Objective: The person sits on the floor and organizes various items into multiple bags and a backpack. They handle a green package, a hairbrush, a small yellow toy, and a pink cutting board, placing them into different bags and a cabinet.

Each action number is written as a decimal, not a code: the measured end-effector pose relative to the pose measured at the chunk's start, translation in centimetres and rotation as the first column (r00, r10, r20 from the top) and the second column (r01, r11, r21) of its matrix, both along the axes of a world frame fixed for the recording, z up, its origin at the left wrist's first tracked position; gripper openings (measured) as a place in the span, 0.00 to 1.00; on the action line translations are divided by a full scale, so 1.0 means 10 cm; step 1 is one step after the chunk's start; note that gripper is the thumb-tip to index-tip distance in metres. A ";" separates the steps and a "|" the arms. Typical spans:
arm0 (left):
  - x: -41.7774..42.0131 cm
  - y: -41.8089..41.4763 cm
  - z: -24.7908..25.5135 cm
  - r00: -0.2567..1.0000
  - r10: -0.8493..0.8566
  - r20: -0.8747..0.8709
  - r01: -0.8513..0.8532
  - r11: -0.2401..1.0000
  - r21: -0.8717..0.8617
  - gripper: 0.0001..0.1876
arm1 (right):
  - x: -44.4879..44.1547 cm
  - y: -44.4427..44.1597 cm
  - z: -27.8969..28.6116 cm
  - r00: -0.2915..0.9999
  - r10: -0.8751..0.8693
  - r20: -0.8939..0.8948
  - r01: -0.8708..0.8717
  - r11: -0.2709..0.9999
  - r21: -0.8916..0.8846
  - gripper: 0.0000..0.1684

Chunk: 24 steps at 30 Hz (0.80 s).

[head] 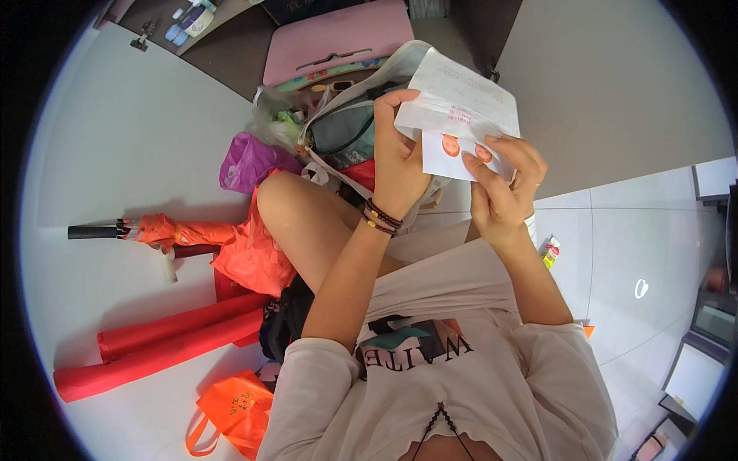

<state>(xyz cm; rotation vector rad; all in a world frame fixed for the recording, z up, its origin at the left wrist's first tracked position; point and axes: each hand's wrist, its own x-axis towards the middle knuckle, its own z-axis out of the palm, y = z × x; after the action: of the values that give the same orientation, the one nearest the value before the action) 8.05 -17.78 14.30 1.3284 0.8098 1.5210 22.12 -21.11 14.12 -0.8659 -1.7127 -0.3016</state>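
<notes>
A white paper envelope or folded paper (467, 92), bearing faint print and red writing, is held up in both hands above my lap. My left hand (403, 155) grips its left edge, thumb on top and fingers behind. A white sheet with small printed portrait pictures (441, 164) projects from the paper's lower edge. My right hand (507, 184) pinches this sheet and the lower right of the paper between thumb and fingers. Behind the paper stands an open whitish bag (395, 72) containing a grey-green pouch (343, 135). How far the sheet reaches inside the paper is hidden.
An open cabinet holds a pink folder-like case (340, 40) and small bottles (196, 22). To the left are a purple plastic bag (253, 161), an orange folded umbrella (184, 230), red rolls (161, 346) and an orange bag (236, 403). A cabinet door (611, 92) stands at right.
</notes>
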 end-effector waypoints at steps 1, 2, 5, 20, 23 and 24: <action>0.02 0.00 0.00 1.000 0.014 -0.026 -0.014 1.000 0.000 0.24 | 0.01 0.02 -0.01 1.000 0.000 -0.011 0.000 1.000 0.026 0.14; 0.05 0.01 0.00 0.995 0.050 -0.088 -0.044 0.997 0.067 0.24 | 0.01 0.02 -0.02 1.000 0.018 -0.022 -0.017 1.000 0.018 0.14; 0.09 0.01 0.00 0.973 0.131 -0.190 -0.097 0.979 0.177 0.25 | 0.00 0.03 -0.03 0.999 0.028 -0.029 -0.029 0.999 -0.018 0.13; -0.08 -0.18 -0.24 0.936 0.339 -0.096 -0.350 0.925 -0.147 0.17 | -0.05 -0.11 0.03 0.948 0.242 -0.207 -0.305 0.877 -0.371 0.28; -0.14 -0.19 -0.32 0.957 0.270 -0.107 -0.289 0.909 -0.301 0.16 | -0.04 -0.07 -0.21 0.830 0.279 -0.482 -0.512 0.725 -0.461 0.31; -0.16 -0.20 -0.30 0.959 0.255 -0.126 -0.282 0.902 -0.326 0.16 | 0.03 -0.05 -0.28 0.874 0.172 -0.454 -0.431 0.704 -0.564 0.29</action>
<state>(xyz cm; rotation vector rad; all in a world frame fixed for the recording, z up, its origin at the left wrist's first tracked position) 6.46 -19.77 11.33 1.0544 1.2905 1.4572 22.42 -21.58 11.33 -1.0242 -1.5649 0.7117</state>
